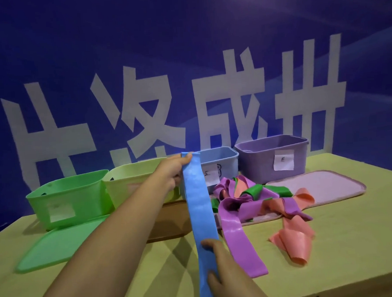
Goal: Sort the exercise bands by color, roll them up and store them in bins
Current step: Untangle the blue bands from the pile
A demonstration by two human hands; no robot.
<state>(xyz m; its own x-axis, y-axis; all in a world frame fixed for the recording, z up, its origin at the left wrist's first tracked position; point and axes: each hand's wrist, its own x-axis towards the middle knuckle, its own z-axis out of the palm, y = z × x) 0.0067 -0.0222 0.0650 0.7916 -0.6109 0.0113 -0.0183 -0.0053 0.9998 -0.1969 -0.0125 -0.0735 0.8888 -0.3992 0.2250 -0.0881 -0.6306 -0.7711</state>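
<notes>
At the near edge of the yellow-green table (332, 254), the right hand (229, 273) grips the long, flat blue rubber exercise band (199, 207), thumb curled over its face and the other fingers hidden behind it. The band runs taut, up and away, to the left hand (172, 172), which pinches its far end just in front of the pale blue plastic bin (218, 164). If either grip slackens, the stretched band would likely snap back. To the right, the heap of purple, green and salmon bands (250, 202) lies tangled; rolling near it could snag them.
</notes>
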